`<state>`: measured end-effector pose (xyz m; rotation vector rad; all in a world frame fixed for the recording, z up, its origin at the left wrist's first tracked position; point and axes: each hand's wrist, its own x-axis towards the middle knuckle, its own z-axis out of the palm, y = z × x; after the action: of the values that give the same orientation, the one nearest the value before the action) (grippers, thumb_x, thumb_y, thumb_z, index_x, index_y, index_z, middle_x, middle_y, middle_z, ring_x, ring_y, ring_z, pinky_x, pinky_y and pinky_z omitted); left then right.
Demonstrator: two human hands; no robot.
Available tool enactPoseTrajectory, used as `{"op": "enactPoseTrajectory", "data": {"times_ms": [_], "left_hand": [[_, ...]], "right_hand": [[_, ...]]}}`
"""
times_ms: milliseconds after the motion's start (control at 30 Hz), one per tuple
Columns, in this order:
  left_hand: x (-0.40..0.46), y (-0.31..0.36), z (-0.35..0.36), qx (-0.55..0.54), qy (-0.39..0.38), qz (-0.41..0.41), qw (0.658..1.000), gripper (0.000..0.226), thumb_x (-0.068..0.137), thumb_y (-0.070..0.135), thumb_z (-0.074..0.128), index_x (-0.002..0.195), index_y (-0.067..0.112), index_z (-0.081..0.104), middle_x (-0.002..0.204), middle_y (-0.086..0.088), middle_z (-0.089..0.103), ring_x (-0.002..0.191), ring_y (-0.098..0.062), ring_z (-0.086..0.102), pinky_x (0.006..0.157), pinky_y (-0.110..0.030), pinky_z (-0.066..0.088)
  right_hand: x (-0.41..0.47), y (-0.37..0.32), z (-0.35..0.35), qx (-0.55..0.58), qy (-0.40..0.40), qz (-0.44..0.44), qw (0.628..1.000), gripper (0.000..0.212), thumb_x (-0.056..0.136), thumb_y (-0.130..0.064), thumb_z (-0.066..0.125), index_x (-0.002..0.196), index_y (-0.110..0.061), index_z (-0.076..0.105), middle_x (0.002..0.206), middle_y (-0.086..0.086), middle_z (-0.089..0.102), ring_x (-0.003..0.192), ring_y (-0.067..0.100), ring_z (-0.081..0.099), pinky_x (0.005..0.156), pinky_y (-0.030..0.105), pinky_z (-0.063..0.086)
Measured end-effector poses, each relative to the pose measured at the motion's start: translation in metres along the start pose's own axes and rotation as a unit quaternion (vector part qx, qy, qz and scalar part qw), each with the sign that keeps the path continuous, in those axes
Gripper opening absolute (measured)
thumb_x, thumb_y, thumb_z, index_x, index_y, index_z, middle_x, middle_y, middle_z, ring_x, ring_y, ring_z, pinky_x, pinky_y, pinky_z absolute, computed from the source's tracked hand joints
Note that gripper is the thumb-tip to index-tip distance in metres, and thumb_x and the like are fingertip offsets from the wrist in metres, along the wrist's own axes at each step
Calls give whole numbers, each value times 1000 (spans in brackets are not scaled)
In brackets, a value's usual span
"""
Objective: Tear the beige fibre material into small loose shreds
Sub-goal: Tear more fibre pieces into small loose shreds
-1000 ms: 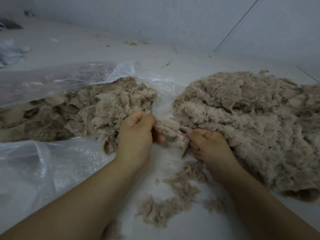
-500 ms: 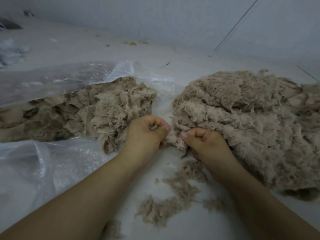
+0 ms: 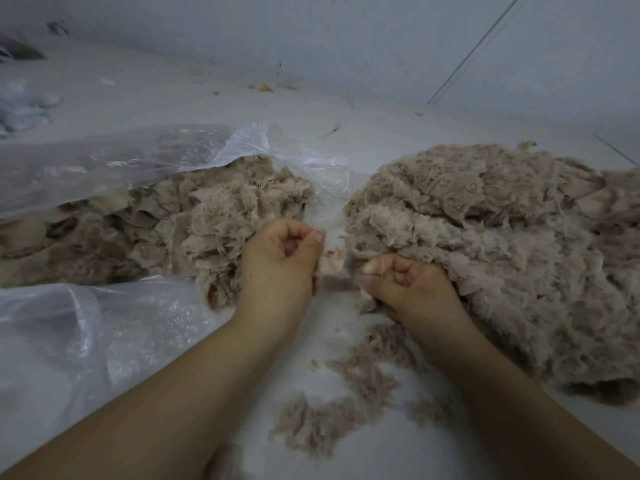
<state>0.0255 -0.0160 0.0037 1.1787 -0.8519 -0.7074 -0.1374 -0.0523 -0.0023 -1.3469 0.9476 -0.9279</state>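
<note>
Both hands are curled tight on one small tuft (image 3: 333, 259) of beige fibre: the left hand (image 3: 282, 263) pinches its near end between thumb and folded fingers, the right hand (image 3: 407, 289) clamps the other end against the big heap (image 3: 502, 258) that lies just beyond and to the right of its knuckles. A second ago the tuft stretched longer between the two fists and the left hand sat lower; since then the left has rolled up and closer to the right, so the piece now shows only as a short pale bridge in the gap between them. That reads as a fresh bite taken for the next tear, not a finished one: the piece looks whole, and the heap at the right has not visibly shrunk. Just behind the left hand a second mass of fibre (image 3: 214, 223) spills from a clear bag (image 3: 114, 164), which wraps round it on the far and near sides. Loose shreds (image 3: 349, 393) lie on the pale floor (image 3: 346, 133) between the two forearms, nearer the body than the fists. Open room is mostly there and straight ahead of the hands; sideways, each fist is hemmed in by a pile, so the pull is best kept short or directed toward the body.
</note>
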Motion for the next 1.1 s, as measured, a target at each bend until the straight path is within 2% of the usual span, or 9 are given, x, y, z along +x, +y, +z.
{"op": "enactPoseTrajectory", "data": {"times_ms": [100, 200, 300, 400, 467, 600, 733, 967, 1100], "left_hand": [[-6, -2, 9, -19, -26, -5, 999, 13, 90, 10, 66, 78, 5, 64, 69, -27, 62, 47, -23, 57, 42, -26, 49], [-9, -3, 13, -15, -46, -13, 999, 12, 88, 9, 68, 78, 4, 66, 68, -24, 64, 47, -22, 60, 44, -26, 50], [-13, -2, 14, -18, -87, -19, 996, 14, 88, 14, 70, 82, 2, 68, 68, -23, 65, 50, -23, 62, 46, -27, 51], [-14, 1, 11, -16, -135, -31, 990, 24, 76, 26, 76, 82, 4, 69, 68, -15, 67, 54, -23, 63, 49, -30, 54], [-13, 1, 10, -5, -163, -52, 985, 26, 69, 19, 81, 85, 4, 68, 69, -9, 68, 54, -21, 63, 48, -30, 54], [-12, 0, 10, 1, -159, -79, 984, 5, 82, 0, 73, 83, 1, 68, 57, -12, 65, 46, -21, 62, 44, -27, 51], [-16, -1, 12, -5, -161, -80, 984, 18, 90, 13, 68, 73, 7, 73, 58, -14, 67, 47, -23, 62, 45, -29, 53], [-8, -1, 7, -29, -97, -146, 984, 49, 97, 37, 56, 62, 3, 66, 50, -16, 57, 38, -24, 51, 38, -25, 41], [-5, 2, 3, -24, -129, -159, 979, 41, 82, 51, 67, 72, 12, 65, 54, -8, 59, 42, -23, 53, 42, -27, 44]], "right_hand": [[-1, -1, 1, 14, -14, -8, 1000, 11, 91, -9, 62, 83, -7, 68, 46, -3, 49, 33, 2, 32, 35, 12, 29], [-4, -4, 1, 22, -36, -19, 999, 36, 88, -34, 65, 67, -5, 62, 46, -5, 44, 34, 1, 31, 35, 12, 28], [-6, -6, 2, 35, -50, -26, 998, 30, 91, -17, 61, 62, -15, 70, 45, -10, 53, 34, -2, 42, 37, 9, 34], [-4, -5, 1, 2, -27, -10, 1000, 29, 91, -17, 63, 63, -16, 69, 44, -8, 46, 35, 2, 31, 36, 14, 29], [-2, -4, 0, 11, -14, 9, 1000, 33, 92, -14, 60, 62, -18, 71, 42, -8, 46, 35, 1, 30, 35, 13, 29], [-3, -7, 1, 75, -31, 7, 997, 27, 91, -21, 57, 66, -15, 63, 46, -4, 45, 34, 0, 35, 35, 12, 31], [-8, -6, 3, 39, -65, -40, 996, 13, 83, -16, 66, 87, -4, 68, 60, 0, 69, 46, 1, 60, 42, 9, 42], [-5, -4, 2, 74, -34, -1, 997, 30, 95, -5, 55, 68, -12, 65, 53, -5, 64, 42, 0, 57, 40, 10, 42], [-5, -5, 2, 82, -37, 6, 996, 40, 95, -6, 54, 59, -17, 66, 46, -8, 58, 36, -1, 51, 37, 9, 39]]}}
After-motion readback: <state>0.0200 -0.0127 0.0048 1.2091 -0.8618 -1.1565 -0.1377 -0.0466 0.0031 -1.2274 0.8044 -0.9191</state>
